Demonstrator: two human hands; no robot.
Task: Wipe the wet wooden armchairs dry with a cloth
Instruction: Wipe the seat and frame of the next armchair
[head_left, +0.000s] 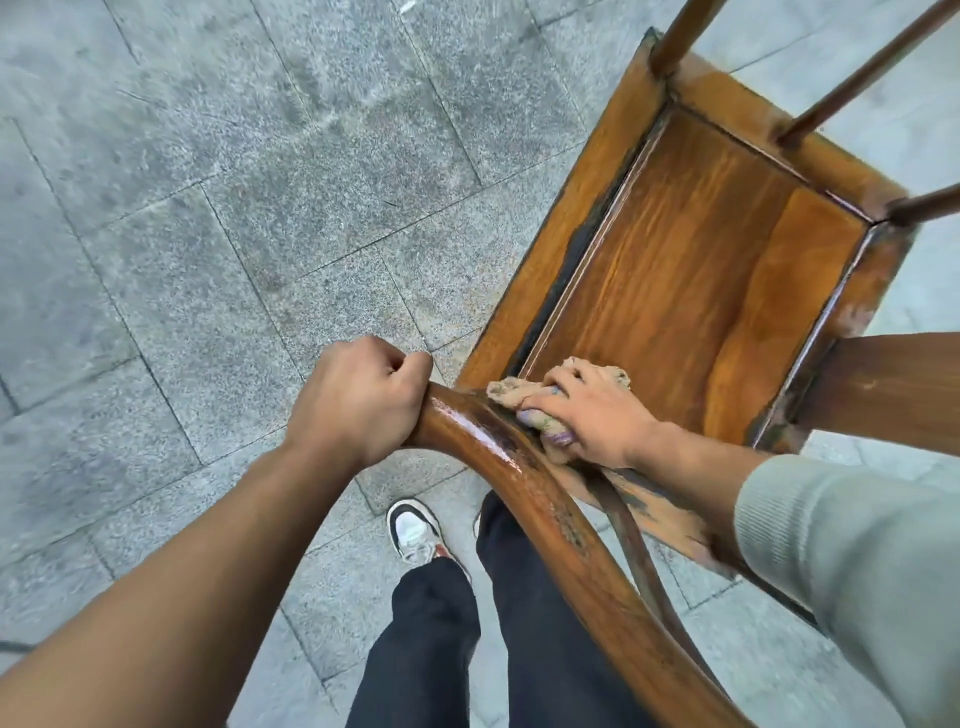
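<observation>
1. Left hand (358, 400) grips the wet curved rail (524, 483) of the wooden armchair (691, 270).
2. Right hand (592, 410), fingers curled, presses a crumpled cloth (524, 400) against the seat's near corner.
3. Granite paving (208, 234) lies beneath.

My left arm (171, 566) is bare; my right arm has a pale grey-green ribbed sleeve (852, 566). I wear dark trousers (431, 649) and a white sneaker (415, 530) with black trim.
</observation>
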